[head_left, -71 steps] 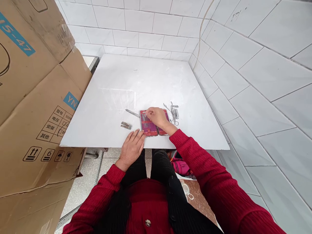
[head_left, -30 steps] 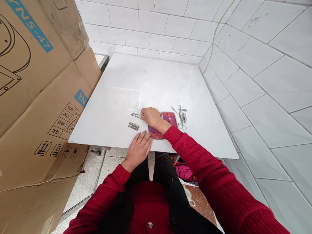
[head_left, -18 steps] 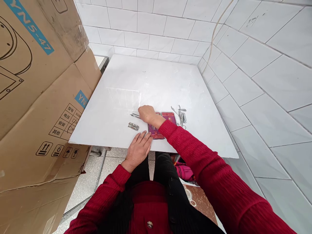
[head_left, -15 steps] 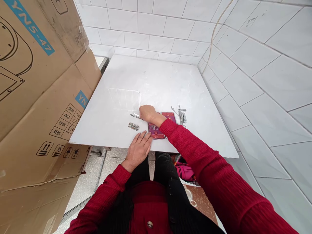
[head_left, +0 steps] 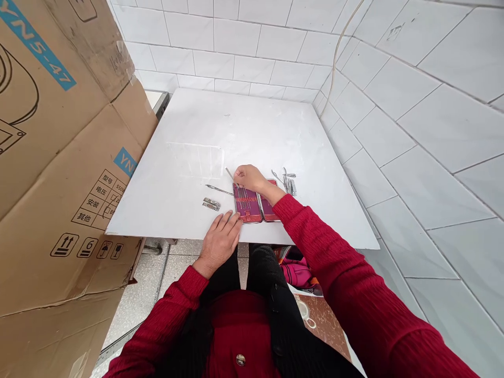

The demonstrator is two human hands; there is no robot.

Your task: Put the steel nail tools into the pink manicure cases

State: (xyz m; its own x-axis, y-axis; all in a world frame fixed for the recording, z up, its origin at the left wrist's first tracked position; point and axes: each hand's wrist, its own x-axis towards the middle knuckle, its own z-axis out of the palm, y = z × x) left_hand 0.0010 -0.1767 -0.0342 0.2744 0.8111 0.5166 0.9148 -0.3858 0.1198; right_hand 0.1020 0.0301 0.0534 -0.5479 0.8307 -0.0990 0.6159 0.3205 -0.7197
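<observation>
An open manicure case [head_left: 269,211] with a purple lining lies near the table's front edge, thin metal tools [head_left: 244,197] held in its left half. My right hand [head_left: 250,177] is closed above the top of the case, pinching a slim metal manicure tool [head_left: 229,171] that sticks out to the upper left. My left hand [head_left: 220,239] rests with fingers stretched out, fingertips at the lower left corner of the case. Left of the case are a pointed metal tool [head_left: 218,189] and nail clippers [head_left: 211,203]. Several metal tools [head_left: 290,185] lie to its right.
The white table [head_left: 189,121] meets a tiled wall [head_left: 236,37] at the back and right. A large cardboard box [head_left: 79,157] stands close along the left side. A cable [head_left: 334,58] hangs in the corner. Below the table is a pink bag [head_left: 296,273].
My right hand has lifted a slim metal tool from beside the case and moved it over the case's top edge. My left hand stays in place. The view has shifted slightly.
</observation>
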